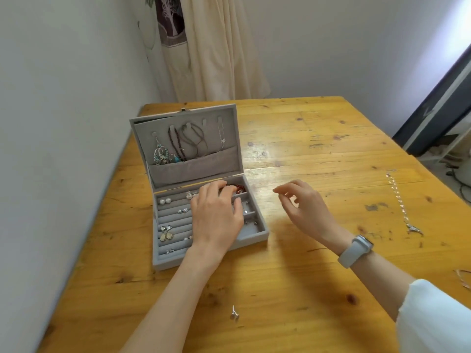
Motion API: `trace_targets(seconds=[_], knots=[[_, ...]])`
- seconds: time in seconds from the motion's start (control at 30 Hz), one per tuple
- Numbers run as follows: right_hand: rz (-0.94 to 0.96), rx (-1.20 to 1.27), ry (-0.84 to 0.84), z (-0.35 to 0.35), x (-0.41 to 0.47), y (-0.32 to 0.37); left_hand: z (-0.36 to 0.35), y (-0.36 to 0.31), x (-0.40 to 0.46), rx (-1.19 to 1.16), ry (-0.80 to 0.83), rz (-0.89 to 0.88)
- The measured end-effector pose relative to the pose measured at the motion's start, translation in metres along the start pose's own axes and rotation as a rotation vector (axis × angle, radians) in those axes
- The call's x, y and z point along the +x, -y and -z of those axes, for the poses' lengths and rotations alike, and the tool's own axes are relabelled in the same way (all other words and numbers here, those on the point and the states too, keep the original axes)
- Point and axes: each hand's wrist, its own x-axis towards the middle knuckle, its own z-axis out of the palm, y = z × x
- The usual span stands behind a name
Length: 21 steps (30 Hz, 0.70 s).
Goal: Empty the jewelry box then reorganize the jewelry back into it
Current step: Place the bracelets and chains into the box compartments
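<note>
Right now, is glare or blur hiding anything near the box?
Head view: a bright glare patch washes the yellow wooden table right of the grey velvet jewelry box; wide-angle bending curves the table edges; the left hand covers compartments; the small earrings look soft.

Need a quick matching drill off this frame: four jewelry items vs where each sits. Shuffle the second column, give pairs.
Items:
1. red bead bracelet
2. pearl studs
3. silver chain
4. small silver earring

Places:
A. bare table, far right of the box
B. table near edge, between the two forearms
C. back right compartment of the jewelry box, at the left hand fingers
D. top ring-roll row, left side of the box

Pairs: 1-C, 2-D, 3-A, 4-B
</note>
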Motion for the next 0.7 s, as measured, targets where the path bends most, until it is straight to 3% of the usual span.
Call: trace_targets(seconds=[0.17, 0.37, 0.47, 0.6, 0.7], knots=[[-0.205, -0.171, -0.047, 0.062, -0.021, -0.049, -0.028, -0.067, 0.013, -0.047, 0.297, -0.144], [-0.650, -0.523, -0.013, 0.122, -0.049, -0.111, -0.090, -0.133, 0.015, 0.041, 0.664, -0.264], [-0.813, -0.584, 0.067, 0.130, -0.056, -0.132, -0.112, -0.141, 0.009, 0.100, 0.665, -0.255], [-0.784, -0.522, 0.010, 0.129, -0.057, -0.143, -0.120, -0.139, 0.003, 0.114, 0.566, -0.243], [-0.756, -0.538, 0.058, 0.128, -0.053, -0.142, -0.119, -0.140, 0.004, 0.098, 0.564, -0.233]])
